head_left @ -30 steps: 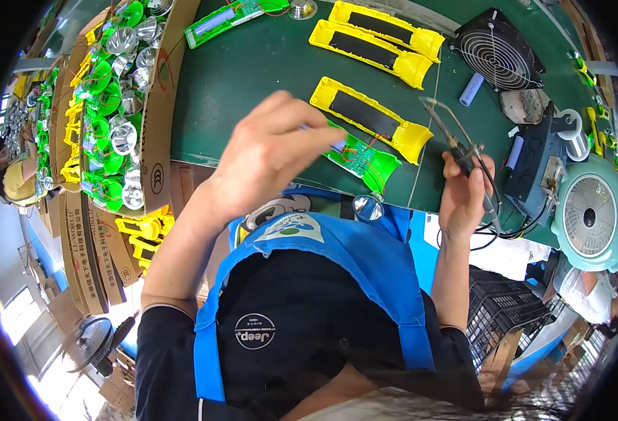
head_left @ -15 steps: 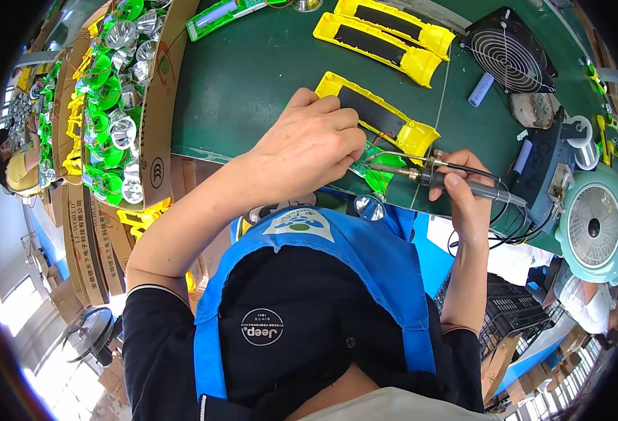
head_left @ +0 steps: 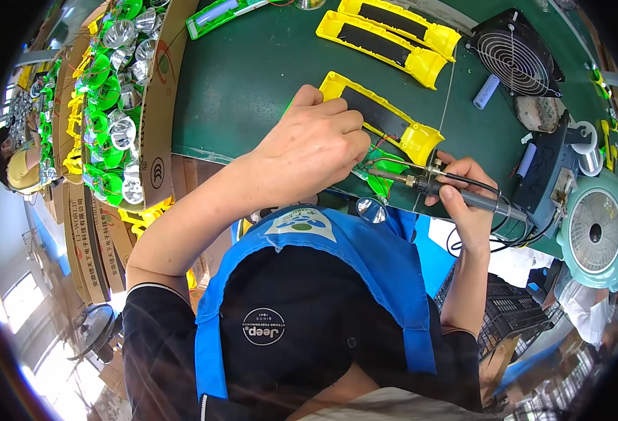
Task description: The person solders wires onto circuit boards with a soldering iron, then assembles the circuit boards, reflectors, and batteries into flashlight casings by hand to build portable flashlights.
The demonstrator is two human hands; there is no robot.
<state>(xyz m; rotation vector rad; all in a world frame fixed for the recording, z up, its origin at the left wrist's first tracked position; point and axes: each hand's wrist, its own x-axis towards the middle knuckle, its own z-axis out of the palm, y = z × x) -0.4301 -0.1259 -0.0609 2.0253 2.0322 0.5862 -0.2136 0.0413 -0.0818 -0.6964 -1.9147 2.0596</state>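
Note:
Near the bench's front edge, my left hand [head_left: 316, 144] is closed around a green plastic lamp housing [head_left: 387, 165]. Its fingers and back hide most of the housing. Thin wires and a small circuit board show beside the fingertips, and a silver reflector cup [head_left: 372, 210] sits at the housing's near end. My right hand [head_left: 469, 200] grips a soldering iron [head_left: 428, 186] by its dark handle. A thin metal guide tube runs along the iron. The iron's tip points left into the wires, right by my left fingertips; exact contact cannot be made out.
Just beyond my hands lies a yellow half-shell [head_left: 421, 144], with two more yellow shells [head_left: 379, 43] farther back. A carton [head_left: 165, 105] of green lamp parts stands left. At right are a black fan [head_left: 511, 56], battery cells [head_left: 486, 92], a solder spool [head_left: 589, 149] and a teal fan [head_left: 595, 228].
The whole view has shifted slightly. Both hands keep their grips, and the iron's tip stays at the wires with only a very small movement.

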